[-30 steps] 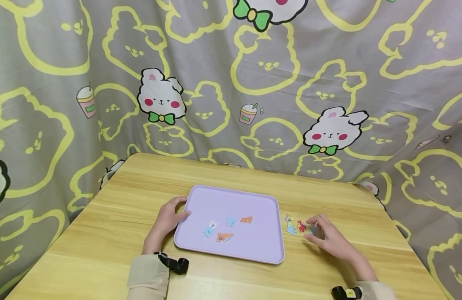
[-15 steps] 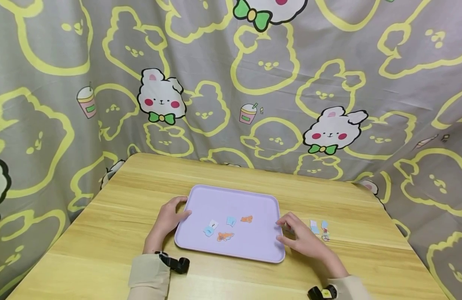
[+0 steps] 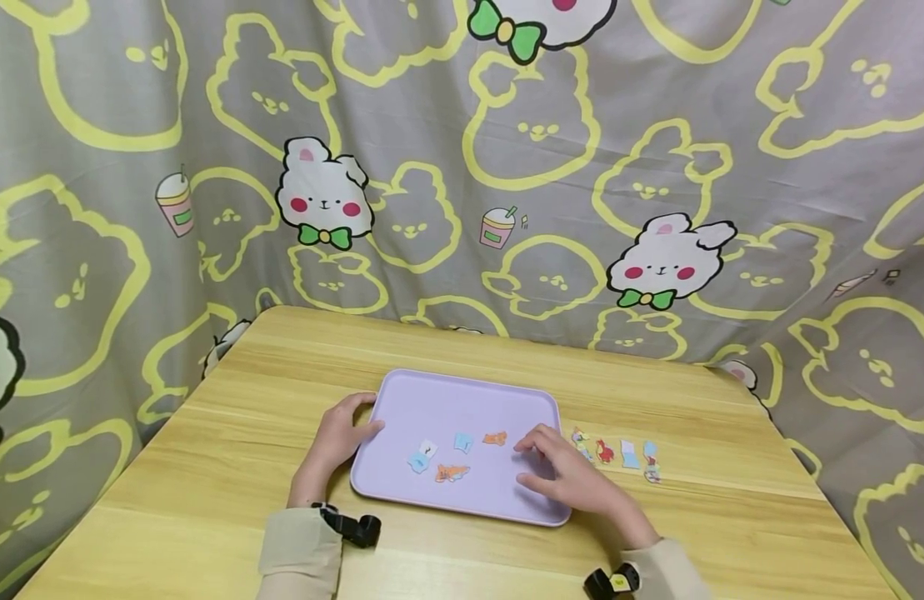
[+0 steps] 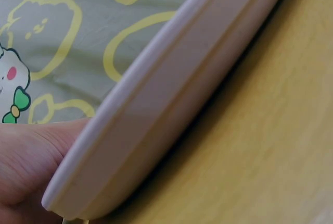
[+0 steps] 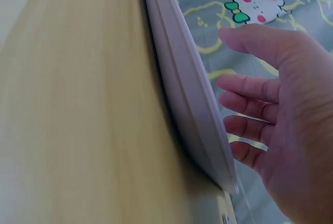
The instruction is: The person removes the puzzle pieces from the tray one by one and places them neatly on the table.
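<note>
A lilac tray (image 3: 462, 392) lies on the wooden table, and my left hand (image 3: 342, 437) holds its left rim, thumb lapping over the edge. Small flat cut-out pieces are spread in the tray: an orange piece (image 3: 495, 438), an orange and blue piece (image 3: 452, 473), a light blue piece (image 3: 463, 442) and a blue and white piece (image 3: 419, 462). Over the tray's right side hovers my right hand (image 3: 566, 475), fingers loosely bent and apart, nothing between them. In the right wrist view its fingers (image 5: 250, 87) show above the tray's rim.
Right of the tray, more cut-outs lie on the table (image 3: 731, 517): a red piece (image 3: 605, 452), a lilac and blue piece (image 3: 630, 454) and others, partly behind the right hand. A patterned curtain (image 3: 432, 208) hangs behind the table. Each wrist wears a small black camera (image 3: 352, 528).
My right hand has moved left from the cut-outs on the table, past the tray's right rim, to above the tray. The left hand stays at the left rim.
</note>
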The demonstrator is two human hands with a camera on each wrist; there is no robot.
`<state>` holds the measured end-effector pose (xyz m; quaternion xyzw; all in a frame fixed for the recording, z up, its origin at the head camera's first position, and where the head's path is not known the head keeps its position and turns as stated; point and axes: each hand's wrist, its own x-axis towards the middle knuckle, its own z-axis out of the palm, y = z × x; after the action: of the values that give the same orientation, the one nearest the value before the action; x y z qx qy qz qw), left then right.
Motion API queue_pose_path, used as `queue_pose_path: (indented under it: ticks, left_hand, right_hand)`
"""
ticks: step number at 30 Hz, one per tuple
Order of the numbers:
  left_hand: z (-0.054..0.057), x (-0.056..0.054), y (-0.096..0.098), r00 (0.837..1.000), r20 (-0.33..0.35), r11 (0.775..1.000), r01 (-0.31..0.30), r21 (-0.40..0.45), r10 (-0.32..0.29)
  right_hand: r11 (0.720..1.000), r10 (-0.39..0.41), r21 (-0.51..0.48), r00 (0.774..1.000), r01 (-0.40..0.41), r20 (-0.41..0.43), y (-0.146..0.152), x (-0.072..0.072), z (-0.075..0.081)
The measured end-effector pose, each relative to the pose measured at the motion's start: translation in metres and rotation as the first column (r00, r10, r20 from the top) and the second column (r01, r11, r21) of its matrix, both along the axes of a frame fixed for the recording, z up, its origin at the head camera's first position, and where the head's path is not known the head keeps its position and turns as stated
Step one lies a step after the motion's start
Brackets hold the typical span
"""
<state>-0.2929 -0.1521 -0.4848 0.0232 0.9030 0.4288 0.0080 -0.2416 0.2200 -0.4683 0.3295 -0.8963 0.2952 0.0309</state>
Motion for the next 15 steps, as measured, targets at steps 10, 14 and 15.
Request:
queue_pose_path:
  ticks: [10,14,15]
  left_hand:
    - [0.0,0.001,-0.001,1.0,0.0,1.0,0.004,0.016,-0.004]
    - [0.0,0.001,-0.001,1.0,0.0,1.0,0.005,0.022,-0.005]
    - [0.0,0.001,-0.001,1.0,0.0,1.0,0.006,0.024,-0.006]
  right_hand:
    - [0.995,0.08,0.062,0.997,-0.081,0.022,-0.028,0.001,0.005]
    - [0.99,0.102,0.095,0.994,-0.105,0.034,-0.037,0.001,0.005]
    - [0.988,0.107,0.105,0.994,-0.11,0.036,-0.039,0.0,0.005]
